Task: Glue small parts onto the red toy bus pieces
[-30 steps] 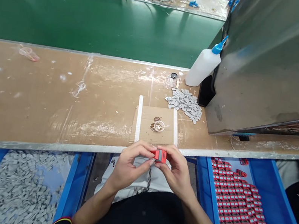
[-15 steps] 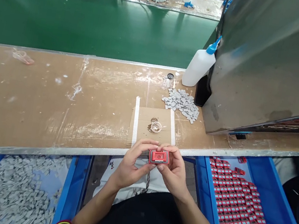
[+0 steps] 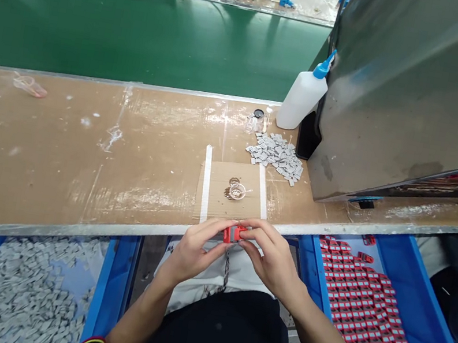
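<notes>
A small red and grey plastic part (image 3: 233, 234) is held between both my hands, just off the table's front edge. My left hand (image 3: 197, 250) pinches its left end between thumb and fingers. On the right end, my right hand (image 3: 270, 254) grips with its fingertips and thumb. The part is turned so its side shows; its recessed face is hidden. Beyond the hands, a small clear cup (image 3: 237, 191) with wet-looking liquid around it stands on a cardboard square (image 3: 216, 196). A pile of flat grey pieces (image 3: 278, 155) lies past the cardboard.
A white squeeze bottle (image 3: 301, 100) with a blue nozzle leans by a metal panel (image 3: 407, 102). Blue bins hold loose grey pieces (image 3: 33, 291) at left and rows of red parts (image 3: 371, 318) at right. A green belt (image 3: 146, 35) runs behind the table.
The red and grey part has been turned from its recessed face to its side and shifted slightly left. My right hand's fingers have moved over its right end.
</notes>
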`<state>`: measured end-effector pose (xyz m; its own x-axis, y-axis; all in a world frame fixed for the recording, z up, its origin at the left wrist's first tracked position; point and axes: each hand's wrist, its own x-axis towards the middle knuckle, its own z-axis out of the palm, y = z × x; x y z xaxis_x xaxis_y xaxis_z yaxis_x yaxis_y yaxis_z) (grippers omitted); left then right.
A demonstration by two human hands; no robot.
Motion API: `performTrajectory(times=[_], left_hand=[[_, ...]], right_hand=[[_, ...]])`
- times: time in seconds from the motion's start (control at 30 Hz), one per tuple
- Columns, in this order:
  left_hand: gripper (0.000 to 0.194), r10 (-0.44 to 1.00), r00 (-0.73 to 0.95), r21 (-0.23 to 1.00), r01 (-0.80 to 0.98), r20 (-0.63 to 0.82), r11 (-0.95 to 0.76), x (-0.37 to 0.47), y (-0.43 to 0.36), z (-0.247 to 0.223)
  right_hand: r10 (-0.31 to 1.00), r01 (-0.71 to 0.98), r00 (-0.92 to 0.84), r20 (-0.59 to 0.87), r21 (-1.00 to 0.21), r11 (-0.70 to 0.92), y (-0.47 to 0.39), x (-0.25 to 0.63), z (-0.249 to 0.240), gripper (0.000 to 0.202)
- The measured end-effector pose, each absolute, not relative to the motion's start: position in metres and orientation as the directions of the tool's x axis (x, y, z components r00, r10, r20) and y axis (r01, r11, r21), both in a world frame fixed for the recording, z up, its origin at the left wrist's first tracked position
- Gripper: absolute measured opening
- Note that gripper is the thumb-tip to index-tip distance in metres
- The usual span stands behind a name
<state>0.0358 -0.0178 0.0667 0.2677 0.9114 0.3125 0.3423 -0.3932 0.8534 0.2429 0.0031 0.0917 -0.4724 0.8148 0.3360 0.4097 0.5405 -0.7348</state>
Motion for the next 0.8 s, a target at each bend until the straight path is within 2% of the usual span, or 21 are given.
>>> performTrajectory(times=[0.1,0.27,0.5,0.67,0.8], left_hand=[[0.035,0.905,0.270,0.845,0.343,0.329,-0.409,0.038,-0.020,0.065],[0.031,0.896,0.275,0.833,0.347,0.348,-0.430,0.041,-0.019,0.065],[0.030,0.869,0.295,0.785,0.382,0.397,-0.488,0.037,-0.017,0.064],[0.032,0.819,0.373,0.757,0.341,0.436,-0.558,0.047,-0.008,0.063],[0.043,0.782,0.462,0.776,0.265,0.419,-0.573,0.057,0.003,0.053]], right_hand=[[0.815,0.448,-0.474,0.333,-0.706,0.549,0.000,0.240,0.089,0.014],[0.839,0.415,-0.433,0.329,-0.753,0.510,-0.002,0.239,0.083,0.019],[0.835,0.323,-0.466,0.292,-0.823,0.467,-0.002,0.246,0.081,0.005],[0.865,0.371,-0.393,0.312,-0.807,0.459,-0.017,0.256,0.085,0.003],[0.920,0.399,-0.293,0.259,-0.842,0.364,-0.032,0.288,0.090,0.004]])
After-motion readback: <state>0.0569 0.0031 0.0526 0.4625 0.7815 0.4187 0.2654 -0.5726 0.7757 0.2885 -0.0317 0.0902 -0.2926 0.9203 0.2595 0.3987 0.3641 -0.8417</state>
